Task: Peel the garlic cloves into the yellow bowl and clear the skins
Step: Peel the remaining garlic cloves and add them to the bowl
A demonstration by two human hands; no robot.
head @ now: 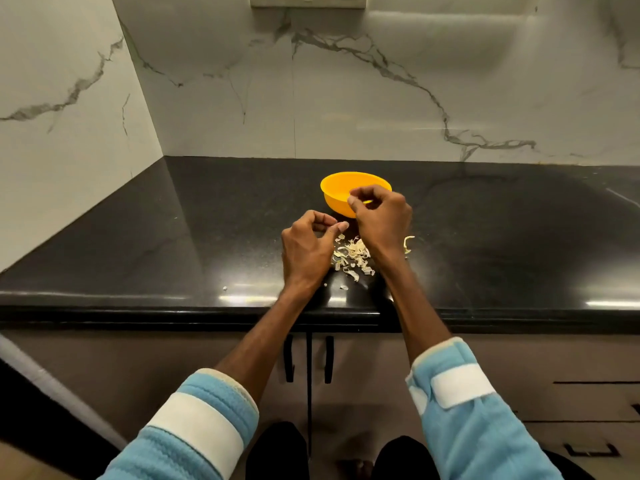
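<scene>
A yellow bowl [341, 188] stands on the black countertop [173, 244], near the back wall. My right hand [381, 216] hovers over the bowl's near rim with its fingers curled, thumb and forefinger pinching what looks like a small pale garlic clove [367, 201]. My left hand [306, 245] is just left of it and lower, above the counter, fingers curled toward the thumb with nothing visible in them. A heap of dry garlic skins [353, 256] lies on the counter between and under my wrists. The bowl's inside is partly hidden by my right hand.
A few stray bits of skin [343, 287] lie near the counter's front edge, and a curled strip [408, 243] lies right of my right wrist. Marble walls close the back and left sides. Cabinet doors with black handles [289, 358] sit below the counter.
</scene>
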